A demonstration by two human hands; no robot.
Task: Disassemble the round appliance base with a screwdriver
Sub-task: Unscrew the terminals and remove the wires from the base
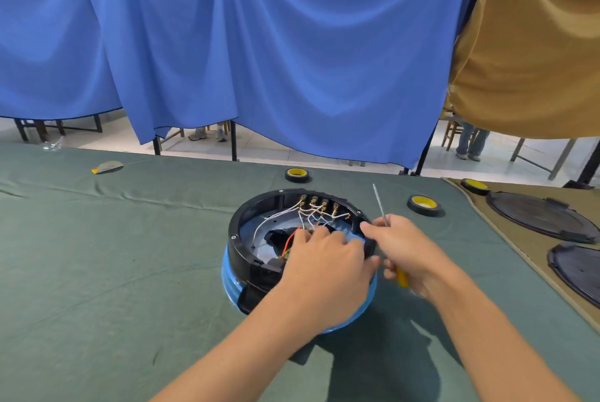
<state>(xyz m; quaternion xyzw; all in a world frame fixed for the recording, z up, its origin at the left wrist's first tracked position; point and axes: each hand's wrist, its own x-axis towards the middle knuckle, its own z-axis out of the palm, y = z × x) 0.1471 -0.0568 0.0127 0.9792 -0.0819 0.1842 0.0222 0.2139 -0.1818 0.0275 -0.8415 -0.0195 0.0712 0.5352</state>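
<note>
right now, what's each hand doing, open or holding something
Left hand: fingers reach into the round appliance base among the wires; grip cannot be told.
Right hand: grips the screwdriver, shaft pointing up.

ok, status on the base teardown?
Left hand inside open appliance base, on the wires; grip unclear. Right hand grips screwdriver, tip pointing up. Nothing blocking.

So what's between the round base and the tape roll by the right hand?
Head view: the screwdriver in the right hand pokes up between the base and that tape roll.
</note>
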